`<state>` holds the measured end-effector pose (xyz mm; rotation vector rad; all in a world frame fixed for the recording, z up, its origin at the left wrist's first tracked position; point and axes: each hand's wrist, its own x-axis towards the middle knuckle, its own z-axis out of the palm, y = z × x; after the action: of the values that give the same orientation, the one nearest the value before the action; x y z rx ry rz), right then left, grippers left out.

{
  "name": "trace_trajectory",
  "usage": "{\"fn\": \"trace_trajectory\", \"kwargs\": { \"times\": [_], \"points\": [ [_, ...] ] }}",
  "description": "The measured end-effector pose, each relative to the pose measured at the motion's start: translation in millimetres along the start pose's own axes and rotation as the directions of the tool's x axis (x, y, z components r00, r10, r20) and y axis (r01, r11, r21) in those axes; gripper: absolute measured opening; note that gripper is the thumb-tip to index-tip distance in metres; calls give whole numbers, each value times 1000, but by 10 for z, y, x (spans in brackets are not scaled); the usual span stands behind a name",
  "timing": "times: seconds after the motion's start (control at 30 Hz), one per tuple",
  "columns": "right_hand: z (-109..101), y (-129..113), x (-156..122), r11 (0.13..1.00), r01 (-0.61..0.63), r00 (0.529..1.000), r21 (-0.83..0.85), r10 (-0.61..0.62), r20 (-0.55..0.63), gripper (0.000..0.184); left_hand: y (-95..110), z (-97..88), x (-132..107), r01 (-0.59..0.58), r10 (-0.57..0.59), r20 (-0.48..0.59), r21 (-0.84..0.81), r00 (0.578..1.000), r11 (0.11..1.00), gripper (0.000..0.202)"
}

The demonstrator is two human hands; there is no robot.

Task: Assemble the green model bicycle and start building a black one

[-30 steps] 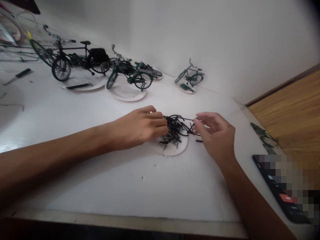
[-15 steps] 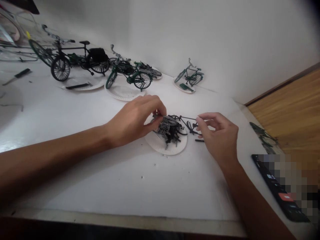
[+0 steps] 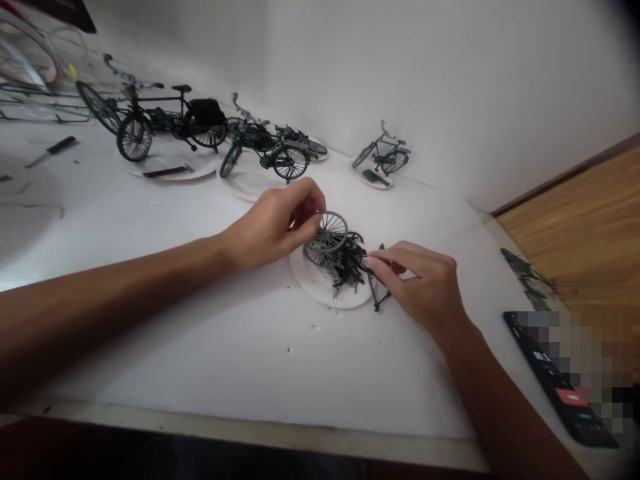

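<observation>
My left hand (image 3: 283, 223) pinches the rim of a small grey spoked wheel (image 3: 334, 227) between thumb and fingers, above another grey wheel (image 3: 320, 257). Below lies a white paper plate (image 3: 313, 288) with a heap of black model-bicycle parts (image 3: 350, 267). My right hand (image 3: 420, 273) is at the heap's right edge with thumb and forefinger pressed together; what is between them is too small to make out. A thin black bicycle frame (image 3: 379, 290) shows under the right fingers, partly hidden by them, by the plate's right rim.
Toward the back stand a black model bicycle (image 3: 165, 113), a green one (image 3: 265, 150) and a smaller green one (image 3: 385, 153), with paper plates near them. A knife (image 3: 55, 150) lies at left. At right are a phone (image 3: 555, 380) and green parts (image 3: 527, 273).
My left hand has raised the grey wheel slightly from the heap. My right hand has moved left to the heap, and the black frame now sits lower, beside the plate.
</observation>
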<state>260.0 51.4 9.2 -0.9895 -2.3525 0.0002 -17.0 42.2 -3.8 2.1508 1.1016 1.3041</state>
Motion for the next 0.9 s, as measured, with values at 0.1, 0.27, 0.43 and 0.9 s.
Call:
{"fn": "trace_trajectory", "kwargs": {
  "times": [0.1,0.27,0.43,0.9],
  "points": [
    [30,11,15,998,-46,998,52,49,-47,11,-28,-11,24,-2,2,-16,1,1000,1000,8],
    [56,158,144,989,-136,991,50,136,0,15,-44,7,22,-37,37,5,-23,999,999,6],
    [103,301,367,977,-207,965,58,194,178,19,-34,-5,0,-94,94,42,-9,995,996,7],
    [-18,141,334,842,-374,912,388,410,-11,39,3,169,-27,174,-171,48,-448,984,877,22]
  ]
}}
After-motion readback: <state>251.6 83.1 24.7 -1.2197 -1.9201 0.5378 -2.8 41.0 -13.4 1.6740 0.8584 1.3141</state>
